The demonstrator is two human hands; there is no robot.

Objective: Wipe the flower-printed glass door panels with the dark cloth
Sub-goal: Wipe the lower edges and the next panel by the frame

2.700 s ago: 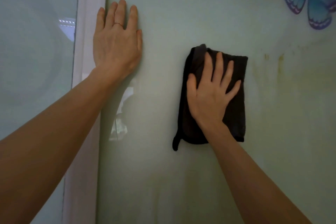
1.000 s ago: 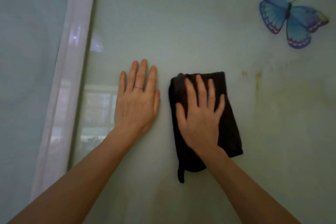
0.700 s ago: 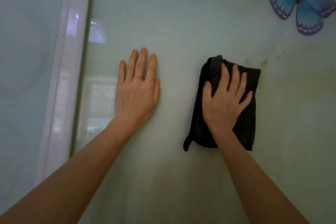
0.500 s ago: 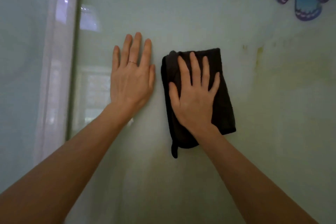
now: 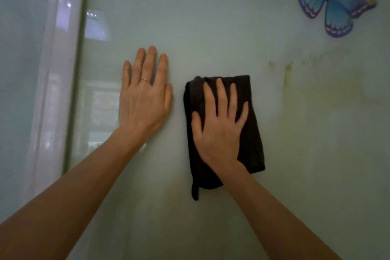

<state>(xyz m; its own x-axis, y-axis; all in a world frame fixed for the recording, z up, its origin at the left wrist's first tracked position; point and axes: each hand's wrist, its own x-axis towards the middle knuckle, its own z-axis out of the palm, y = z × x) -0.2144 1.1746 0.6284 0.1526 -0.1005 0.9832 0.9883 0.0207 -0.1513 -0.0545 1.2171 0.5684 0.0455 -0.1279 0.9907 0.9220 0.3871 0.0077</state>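
A pale green glass door panel (image 5: 221, 19) fills the view. The folded dark cloth (image 5: 253, 133) lies flat against it near the middle. My right hand (image 5: 219, 124) presses on the cloth with straight, spread fingers. My left hand (image 5: 144, 99), a thin ring on one finger, rests flat on the bare glass just left of the cloth, a small gap between them. A loose corner of the cloth hangs down at its lower left.
A white door frame strip (image 5: 54, 82) runs upright at the left, with another glass panel (image 5: 19, 69) beyond it. A blue butterfly print (image 5: 331, 0) sits at the upper right. Yellowish drip stains (image 5: 287, 72) mark the glass right of the cloth.
My right hand has swept the cloth right and then back left over the glass, ending beside my left hand. My left hand moved from the frame edge to lower on the panel.
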